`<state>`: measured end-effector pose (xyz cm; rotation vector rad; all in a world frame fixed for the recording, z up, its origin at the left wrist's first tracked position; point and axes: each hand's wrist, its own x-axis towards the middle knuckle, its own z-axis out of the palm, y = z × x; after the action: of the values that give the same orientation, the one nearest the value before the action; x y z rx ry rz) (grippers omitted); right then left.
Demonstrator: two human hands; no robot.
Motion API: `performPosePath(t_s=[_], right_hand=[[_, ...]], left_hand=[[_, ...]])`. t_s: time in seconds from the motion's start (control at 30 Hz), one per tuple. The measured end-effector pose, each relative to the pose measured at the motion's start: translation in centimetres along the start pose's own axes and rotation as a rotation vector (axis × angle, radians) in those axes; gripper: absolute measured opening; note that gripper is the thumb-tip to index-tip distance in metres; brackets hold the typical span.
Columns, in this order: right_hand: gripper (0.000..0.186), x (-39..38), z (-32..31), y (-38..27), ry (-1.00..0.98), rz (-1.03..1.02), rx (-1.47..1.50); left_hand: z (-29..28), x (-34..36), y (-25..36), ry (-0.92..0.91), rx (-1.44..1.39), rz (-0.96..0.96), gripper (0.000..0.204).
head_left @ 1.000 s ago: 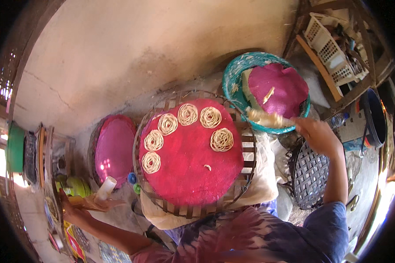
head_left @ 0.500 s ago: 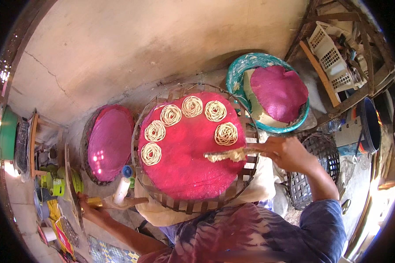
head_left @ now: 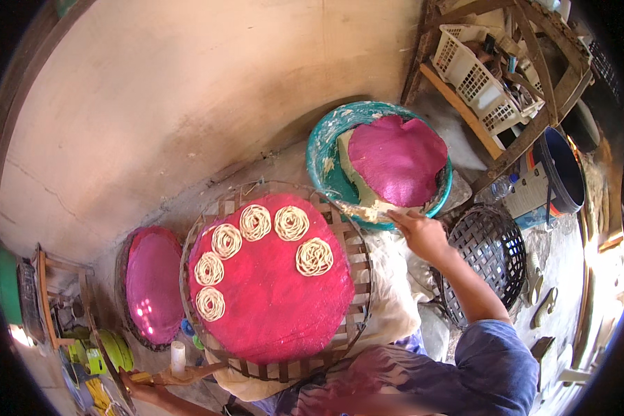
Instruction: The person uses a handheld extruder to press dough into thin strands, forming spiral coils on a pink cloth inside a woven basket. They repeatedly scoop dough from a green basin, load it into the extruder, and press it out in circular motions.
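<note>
Reaching with the right hand (head_left: pixel 423 234) to the near rim of the teal basin (head_left: pixel 324 156), grip curled around a pale clump of noodle strands (head_left: pixel 365 211) lifted from under the magenta cloth (head_left: pixel 398 158) that covers the basin just beyond the fingers. Judged as the pick-up step: gathering a fresh portion for coiling.

Just left of that grip, a round woven bamboo tray (head_left: pixel 353 277) lined with a red cloth (head_left: pixel 277 305), carrying six noodle coils (head_left: pixel 314 256) in an arc along the far and left edge; near half of the cloth bare. Next move likely calls for carrying the strands back over the bare cloth and winding them into a nest beside the last coil, apart from its neighbours, without trailing loose ends.

Left hand (head_left: pixel 140 383) low and far from the tray's near edge, closed around a wooden stick (head_left: pixel 187 374); just above it, a small white cylinder (head_left: pixel 178 358). Further left of the tray, a second pink-lined round tray (head_left: pixel 152 284).

Right of the working grip, a dark woven basket (head_left: pixel 489 260); beyond it, a white lattice crate (head_left: pixel 475 73) on a wooden rack, a dark blue bucket (head_left: pixel 558 170), and a flat carton (head_left: pixel 527 197) with orange and pale panels, print too small to tell. Yellow and green packets (head_left: pixel 100 360) by the left hand.
</note>
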<state>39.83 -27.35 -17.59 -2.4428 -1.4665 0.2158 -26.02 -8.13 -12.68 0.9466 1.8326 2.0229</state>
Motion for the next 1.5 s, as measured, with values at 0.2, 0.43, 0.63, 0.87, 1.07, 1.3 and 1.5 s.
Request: performPosePath(t_s=[0.2,0.43,0.63,0.87,1.07,1.3,1.5], right_hand=[[0.033,2.9,-3.5,2.2,-0.089,0.08,-0.097],[0.023,11.0,-2.5,3.0,-0.362,-0.175,-0.698],[0.013,13.5,6.6,2.5,-0.474,-0.311,-0.654],[0.021,12.1,4.6,3.0,-0.607,-0.087,-0.231],[0.022,9.5,-1.4,3.0,-0.63,-0.031,-0.001],[0.015,10.6,4.4,1.0,-0.408,-0.203,-0.256],[0.02,10.8,3.8,4.3,-0.513,-0.202,-0.353]], left_hand=[[2.8,-1.3,1.7,0.058,0.205,0.148,0.036],[9.8,-3.3,8.9,-0.098,0.593,1.295,0.038],[16.6,-5.0,13.8,-0.399,0.597,1.75,0.041],[22.9,-11.8,14.4,-0.91,0.49,1.493,0.04],[25.9,-16.4,14.6,-1.216,0.447,1.228,0.04],[27.3,-18.9,15.0,-1.379,0.415,1.096,0.04],[26.7,-19.6,16.3,-1.443,0.366,1.02,0.04]])
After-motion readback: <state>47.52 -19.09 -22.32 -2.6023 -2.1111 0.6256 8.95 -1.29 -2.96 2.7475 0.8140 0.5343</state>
